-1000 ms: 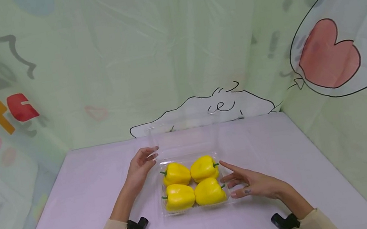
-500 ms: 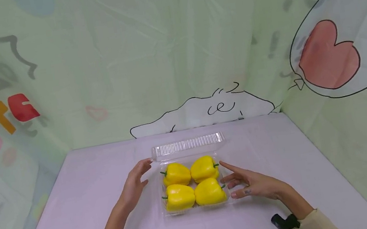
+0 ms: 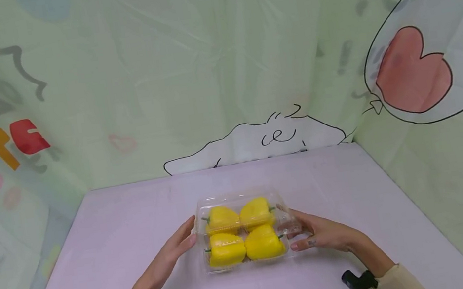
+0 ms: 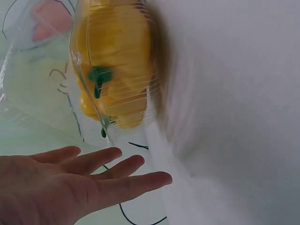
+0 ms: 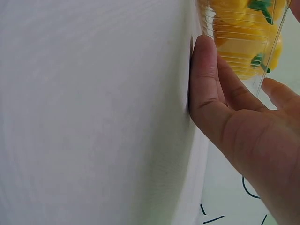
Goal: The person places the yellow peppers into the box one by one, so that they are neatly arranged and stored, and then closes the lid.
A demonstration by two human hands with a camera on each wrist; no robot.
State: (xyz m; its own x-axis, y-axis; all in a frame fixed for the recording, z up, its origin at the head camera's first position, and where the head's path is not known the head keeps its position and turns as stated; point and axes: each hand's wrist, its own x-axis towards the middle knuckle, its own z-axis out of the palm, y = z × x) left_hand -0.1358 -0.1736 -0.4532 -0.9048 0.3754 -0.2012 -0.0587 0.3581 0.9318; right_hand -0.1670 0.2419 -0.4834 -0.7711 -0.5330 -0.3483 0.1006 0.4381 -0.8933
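Note:
Several yellow bell peppers (image 3: 227,254) with green stems sit in two rows inside a clear plastic clamshell container (image 4: 153,89) on the table. Its transparent lid (image 3: 239,197) hangs over them, still tilted up from the base in the left wrist view. Beside the container's left edge is my left hand (image 3: 165,259), fingers extended, close to the lid. Whether its fingertips touch the plastic is hard to tell. My right hand (image 3: 321,231) rests at the right side, its fairly straight fingers against or very near the container wall and partly seen through the lid.
A pale lilac cloth covers the table (image 3: 133,209). Behind and to both sides hang light green printed curtains (image 3: 220,66) with cartoon drawings. A black wrist camera (image 3: 359,280) sits on the right wrist.
The lid has swung from standing upright at the back, forward and down over the peppers. My left hand has come down and nearer along the left side. The right hand has stayed in place.

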